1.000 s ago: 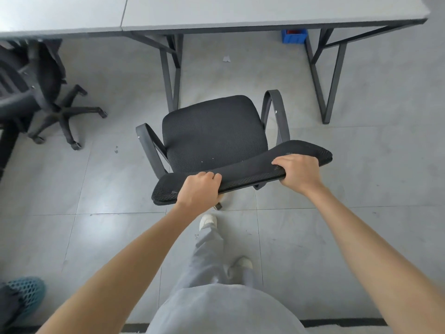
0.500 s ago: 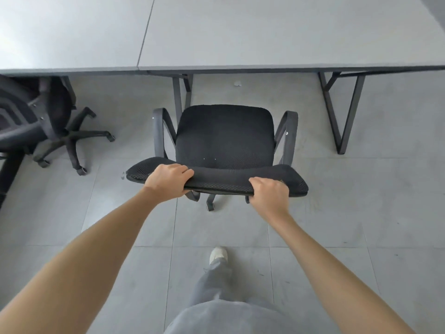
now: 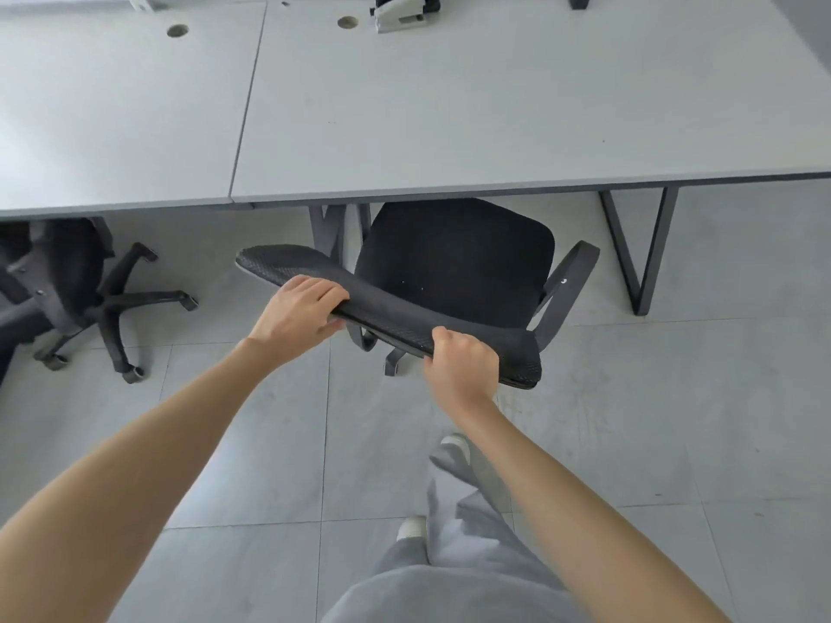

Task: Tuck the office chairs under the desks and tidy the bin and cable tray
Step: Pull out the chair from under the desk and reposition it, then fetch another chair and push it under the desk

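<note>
Now that the black mesh office chair (image 3: 454,263) has rolled forward, seat partly beneath the grey counter (image 3: 494,105), both hands, left hand (image 3: 297,314) and right hand (image 3: 463,366), keep their fingers curled around its backrest, leaving tucking nearly finished.

I can read no text, label, brand or number anywhere; the device (image 3: 401,11) at twelve o'clock on the desk (image 3: 494,105) shows no legible marking.
</note>
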### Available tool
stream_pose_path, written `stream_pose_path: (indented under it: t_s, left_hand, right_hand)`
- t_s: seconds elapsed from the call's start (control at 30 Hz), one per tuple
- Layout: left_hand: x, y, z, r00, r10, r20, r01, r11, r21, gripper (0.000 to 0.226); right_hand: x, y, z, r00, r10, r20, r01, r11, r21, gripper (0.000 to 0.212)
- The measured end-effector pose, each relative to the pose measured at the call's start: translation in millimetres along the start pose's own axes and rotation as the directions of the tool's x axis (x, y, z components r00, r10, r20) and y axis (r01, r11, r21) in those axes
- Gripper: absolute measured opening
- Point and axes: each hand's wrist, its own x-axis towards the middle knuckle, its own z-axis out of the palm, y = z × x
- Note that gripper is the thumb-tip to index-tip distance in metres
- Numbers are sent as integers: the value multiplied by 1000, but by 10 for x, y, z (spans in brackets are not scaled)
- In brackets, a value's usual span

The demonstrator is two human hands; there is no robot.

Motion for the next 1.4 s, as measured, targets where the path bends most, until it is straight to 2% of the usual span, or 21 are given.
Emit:
stream_pose_path:
  t_s: [0.07,0.17,0.23,0.37,0.5,0.7,0.8,0.9,0.97,1.03,1.1,1.17,1.23,1.3,1.4]
  left_hand:
    - [130,35,40,999,11,-44,-12,1000,-5,37]
    - [415,48,44,996,-71,-52,66,993,-96,57]
    - [569,-4,31,995,-88,-42,82,988,-133,53]
    - [660,23,130,987,-101,-128,76,979,-188,41]
    - [626,158,225,972,-212,-101,175,940,-293,40]
    - [669,333,-32,987,-158,-10,145,927,-347,31]
    - [718,574,-190,987,-159,23,150,863,-482,26]
    - [739,954,-312,990,-119,79,140,722,-678,27]
    - [743,1253,-314,990,-2,143,111,637,-763,27]
    - [745,1549,-223,955,128,269,170,507,-845,27]
    - [766,1824,-108,875,260,408,283,410,-867,27]
    - [857,2121,-41,789,379,484,333,399,-855,24]
    - [1030,2450,20,700,469,539,390,382,-838,23]
    - [1265,2840,72,634,517,575,437,374,-818,26]
    - [1662,3517,135,595,597,538,372,389,-843,27]
  right_hand:
    - [193,1,9,999,-35,1,35,999,8,36]
    - [442,12,35,993,-93,-68,99,991,95,25]
    - [562,38,63,988,-106,-108,120,984,133,22]
    - [671,165,91,984,-133,-120,147,982,118,25]
    - [664,220,92,991,-131,-34,135,977,167,22]
    - [573,409,-184,975,-189,116,132,916,380,34]
    - [357,603,-323,993,-77,86,31,896,442,32]
    - [-75,823,-435,980,188,59,-191,827,529,39]
    - [-420,964,-490,924,376,71,-344,734,585,38]
    - [-765,1084,-487,826,546,138,-503,604,618,32]
    - [-1102,1157,-433,707,679,198,-629,475,615,32]
    - [-1414,1209,-380,572,784,241,-721,340,604,31]
    - [-1667,1268,-335,412,870,270,-760,165,628,30]
    - [-1859,1355,-302,257,925,280,-739,1,674,27]
    - [-2069,1652,-289,78,951,300,-649,-180,739,24]
